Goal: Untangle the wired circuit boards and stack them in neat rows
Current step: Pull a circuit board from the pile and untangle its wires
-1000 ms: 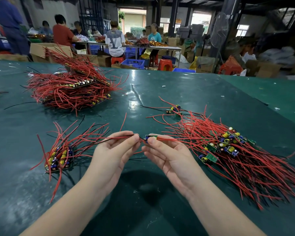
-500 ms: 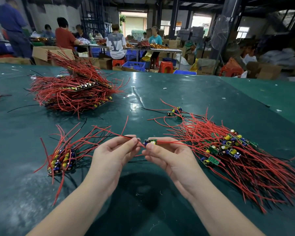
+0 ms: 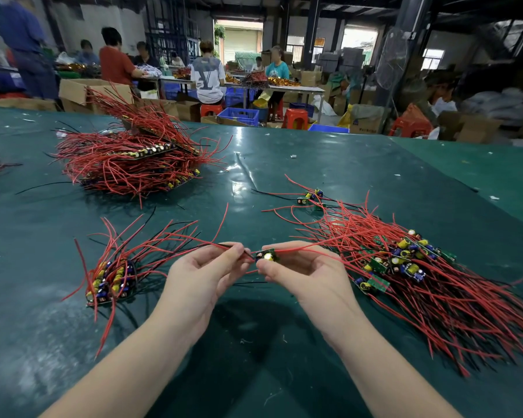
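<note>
Since the earlier frame the circuit board (image 3: 266, 256) turned its yellow capacitor upward, pinched by the right hand (image 3: 307, 271) beside the tangled pile (image 3: 411, 267), while the left hand (image 3: 201, 273) pinched its thin wires (image 3: 224, 245); light and probably fragile, it seemed best held by the edges.

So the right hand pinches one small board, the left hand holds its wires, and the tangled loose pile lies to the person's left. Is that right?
Not quite. The head view shows the tangled loose pile on the person's right. The rest holds: the right hand pinches the small board, and the left hand holds its wires.
</note>
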The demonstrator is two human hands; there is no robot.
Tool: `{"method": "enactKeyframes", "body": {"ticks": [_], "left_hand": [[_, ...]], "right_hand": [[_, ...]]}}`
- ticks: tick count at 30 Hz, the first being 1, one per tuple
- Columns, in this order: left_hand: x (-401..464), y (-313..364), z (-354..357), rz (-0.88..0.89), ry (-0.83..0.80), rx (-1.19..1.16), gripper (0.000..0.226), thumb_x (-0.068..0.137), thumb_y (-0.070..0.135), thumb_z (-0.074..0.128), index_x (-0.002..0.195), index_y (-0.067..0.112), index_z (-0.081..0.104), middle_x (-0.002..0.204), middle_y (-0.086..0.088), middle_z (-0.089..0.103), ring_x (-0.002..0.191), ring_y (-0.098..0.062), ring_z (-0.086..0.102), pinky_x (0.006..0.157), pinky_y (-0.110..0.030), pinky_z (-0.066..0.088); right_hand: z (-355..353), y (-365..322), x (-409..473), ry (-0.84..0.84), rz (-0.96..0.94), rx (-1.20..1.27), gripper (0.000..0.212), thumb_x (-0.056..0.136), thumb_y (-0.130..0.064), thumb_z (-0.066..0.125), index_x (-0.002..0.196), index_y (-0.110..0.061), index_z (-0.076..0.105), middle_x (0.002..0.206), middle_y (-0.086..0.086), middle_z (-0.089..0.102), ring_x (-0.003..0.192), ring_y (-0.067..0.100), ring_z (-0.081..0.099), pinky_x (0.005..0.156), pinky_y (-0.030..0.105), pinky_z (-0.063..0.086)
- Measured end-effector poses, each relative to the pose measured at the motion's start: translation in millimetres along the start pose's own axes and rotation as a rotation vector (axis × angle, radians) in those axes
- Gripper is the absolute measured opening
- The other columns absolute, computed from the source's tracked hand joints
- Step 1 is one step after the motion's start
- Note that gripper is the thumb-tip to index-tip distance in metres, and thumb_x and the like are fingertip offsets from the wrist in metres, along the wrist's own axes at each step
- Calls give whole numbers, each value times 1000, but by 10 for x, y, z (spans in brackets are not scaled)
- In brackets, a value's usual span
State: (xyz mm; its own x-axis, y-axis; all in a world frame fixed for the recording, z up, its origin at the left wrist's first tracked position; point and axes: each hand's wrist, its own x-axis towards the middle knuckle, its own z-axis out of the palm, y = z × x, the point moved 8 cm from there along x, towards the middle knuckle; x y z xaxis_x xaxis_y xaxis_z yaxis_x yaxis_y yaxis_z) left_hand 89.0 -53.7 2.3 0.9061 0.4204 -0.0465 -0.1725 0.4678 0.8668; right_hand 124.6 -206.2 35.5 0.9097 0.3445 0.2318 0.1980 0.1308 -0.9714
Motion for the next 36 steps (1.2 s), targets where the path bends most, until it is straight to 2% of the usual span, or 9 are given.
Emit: {"method": "enactKeyframes", "body": {"ticks": [3, 6, 9, 12, 16, 23, 28, 31, 36], "left_hand": [[-3, 25, 24, 60, -17, 89, 3, 80, -5, 65, 81, -6, 68, 74, -17, 71, 63, -18, 69, 61, -18, 55], [-27, 58, 79, 116, -67, 180, 3, 79, -5, 67, 82, -4, 69, 73, -15, 72, 64, -19, 70, 60, -19, 55], [-25, 26, 98, 59, -90, 105, 10, 80, 5, 66, 86, -2, 70, 79, -15, 74, 71, -19, 72, 62, -19, 55], [-41, 28, 167, 30, -162, 26, 27, 80, 22, 60, 97, 4, 71, 98, -10, 74, 85, -17, 72, 67, -21, 56], [-45, 38, 203, -3, -201, -45, 30, 87, 27, 52, 105, 10, 69, 110, -4, 72, 91, -13, 70, 66, -20, 56], [5, -41, 153, -129, -160, -168, 25, 101, 17, 41, 107, 10, 64, 106, -6, 74, 90, -11, 72, 62, -19, 56], [52, 8, 84, -123, -57, -313, 28, 103, 11, 34, 96, 1, 60, 88, -12, 75, 80, -19, 74, 60, -19, 56], [59, -1, 61, -143, -8, -399, 32, 104, 13, 35, 90, -2, 60, 75, -13, 71, 77, -22, 74, 60, -21, 57], [72, -10, 23, -145, 19, -374, 34, 104, 19, 38, 88, 3, 62, 73, -8, 69, 73, -18, 73, 62, -22, 58]], "right_hand": [[-14, 66, 25, 21, 110, 261, 9, 68, -5, 79, 74, -11, 77, 78, 11, 74, 71, 19, 70, 66, 24, 57], [-20, 192, 42, 44, 266, 508, 20, 56, -15, 80, 75, -10, 78, 82, 11, 73, 70, 18, 71, 62, 21, 55], [-36, 274, 48, 58, 349, 557, 22, 55, -15, 80, 77, -10, 79, 85, 10, 74, 70, 17, 72, 60, 20, 55], [-63, 312, 60, 81, 389, 586, 21, 57, -15, 80, 77, -10, 79, 86, 10, 75, 70, 16, 72, 58, 20, 55], [-91, 319, 82, 79, 388, 585, 21, 57, -17, 80, 78, -11, 79, 89, 11, 75, 71, 17, 72, 59, 20, 55], [-99, 286, 80, 72, 351, 550, 24, 59, -14, 79, 81, -8, 76, 88, 11, 74, 70, 19, 72, 60, 21, 56], [-92, 254, 78, 69, 317, 502, 23, 59, -14, 78, 81, -8, 76, 86, 11, 74, 67, 18, 71, 59, 21, 55], [-77, 261, 67, 62, 314, 486, 22, 57, -15, 78, 77, -9, 76, 88, 11, 74, 67, 18, 71, 59, 21, 56], [-69, 264, 69, 56, 325, 482, 21, 56, -15, 79, 76, -9, 77, 86, 11, 74, 66, 18, 71, 58, 21, 55]]}}
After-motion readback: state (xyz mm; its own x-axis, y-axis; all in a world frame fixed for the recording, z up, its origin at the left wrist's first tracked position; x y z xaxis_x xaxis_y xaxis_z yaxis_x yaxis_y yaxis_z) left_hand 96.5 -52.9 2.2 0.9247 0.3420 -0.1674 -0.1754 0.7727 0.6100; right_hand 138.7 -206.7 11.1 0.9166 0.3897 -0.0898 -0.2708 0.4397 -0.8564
